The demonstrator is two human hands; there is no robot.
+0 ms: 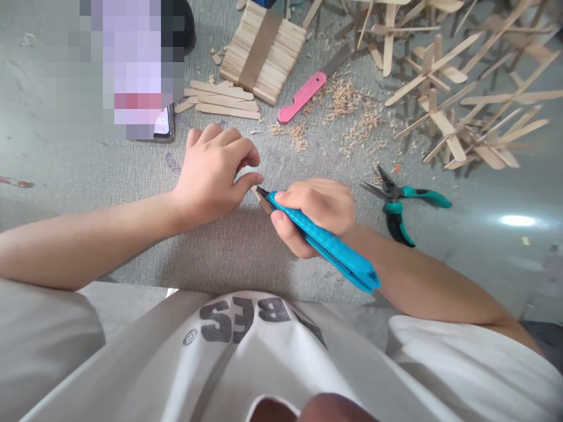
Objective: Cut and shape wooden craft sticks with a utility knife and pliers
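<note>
My right hand point(323, 208) is closed around a blue utility knife point(325, 243), its tip pointing up and left. Between thumb and fingers, my left hand point(215, 167) grips a wooden craft stick point(263, 202), most of which is hidden behind the hand and the knife. The knife's dark tip meets or lies just over the stick; contact cannot be made out for certain. Above my left hand lie several loose craft sticks point(226, 99).
Beyond them is a banded bundle of craft sticks point(264, 53). A pink-handled folding saw point(303, 97) lies beside wood shavings point(347, 102). Green-and-black pliers point(393, 199) rest open at right. Crossed-stick frames point(444, 111) fill the upper right. A phone point(165, 123) lies upper left, partly blurred out.
</note>
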